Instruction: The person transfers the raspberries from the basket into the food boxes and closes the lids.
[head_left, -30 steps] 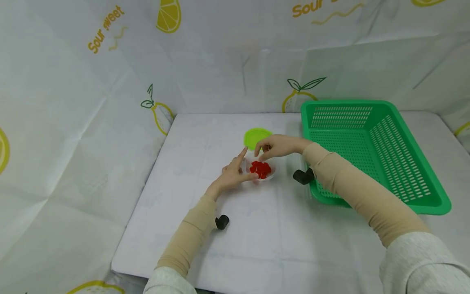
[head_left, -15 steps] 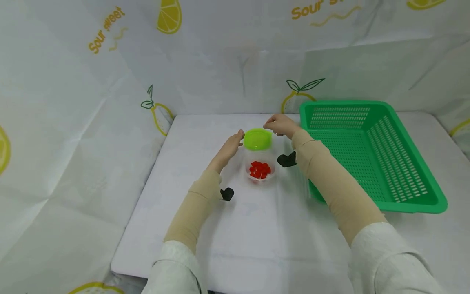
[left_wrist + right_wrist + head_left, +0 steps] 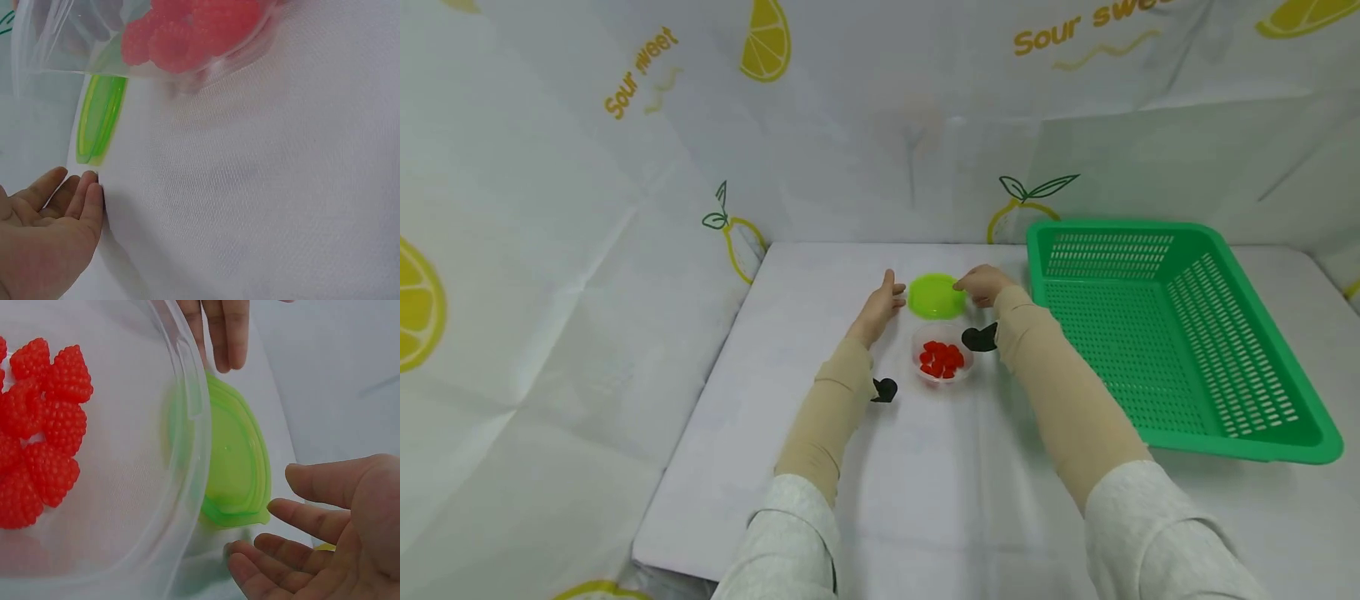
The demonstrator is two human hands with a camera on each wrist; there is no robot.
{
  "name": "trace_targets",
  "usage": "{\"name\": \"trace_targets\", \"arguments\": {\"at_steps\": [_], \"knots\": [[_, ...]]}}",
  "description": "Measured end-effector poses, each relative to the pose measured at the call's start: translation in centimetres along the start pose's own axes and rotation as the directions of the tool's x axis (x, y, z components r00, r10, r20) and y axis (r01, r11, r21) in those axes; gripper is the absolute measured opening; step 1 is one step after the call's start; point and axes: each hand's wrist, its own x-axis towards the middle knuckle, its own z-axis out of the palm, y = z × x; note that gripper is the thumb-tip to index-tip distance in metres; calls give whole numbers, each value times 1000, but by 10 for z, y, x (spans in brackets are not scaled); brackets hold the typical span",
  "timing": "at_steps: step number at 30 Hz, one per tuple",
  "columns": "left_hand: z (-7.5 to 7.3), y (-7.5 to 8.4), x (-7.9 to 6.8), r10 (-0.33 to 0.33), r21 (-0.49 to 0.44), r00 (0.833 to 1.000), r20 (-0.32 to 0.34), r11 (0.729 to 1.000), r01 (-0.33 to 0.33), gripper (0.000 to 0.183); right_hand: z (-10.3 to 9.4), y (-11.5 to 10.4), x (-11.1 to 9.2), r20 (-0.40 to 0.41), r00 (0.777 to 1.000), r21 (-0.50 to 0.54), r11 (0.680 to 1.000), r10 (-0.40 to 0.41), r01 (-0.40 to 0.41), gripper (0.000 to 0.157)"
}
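Note:
A translucent green lid (image 3: 937, 297) lies on the table just beyond a clear plastic tub (image 3: 199, 431). Several red raspberries (image 3: 942, 360) sit in the tub. My left hand (image 3: 877, 310) is at the lid's left side, its fingers extended and the fingertips close to the edge in the left wrist view. On the opposite side is my right hand (image 3: 987, 285), fingers spread and slightly bent. In the right wrist view its index fingertip (image 3: 275, 506) comes right at the lid's rim, with the thumb apart from it. Neither hand is at the tub.
A large green plastic basket (image 3: 1330, 442) stands on the right of the white-covered table (image 3: 760, 467), close to my right forearm. Behind the table hangs a white sheet (image 3: 865, 125) with lemon prints.
Both hands have left the tub of raspberries and moved forward to either side of the lid. The right hand has since come down closer to the lid's edge. The head view has shifted slightly.

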Motion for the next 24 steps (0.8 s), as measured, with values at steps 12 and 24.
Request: {"name": "trace_targets", "arguments": {"at_steps": [12,24], "knots": [[5,-7,2,-15,-129,1000,-1,992,14,70,11,8,-10,-34,999,288,957,34,-23,50],[3,5,-1,-31,-183,1000,6,983,31,71,-1,3,-10,-4,1000,261,965,13,-12,55]]}}
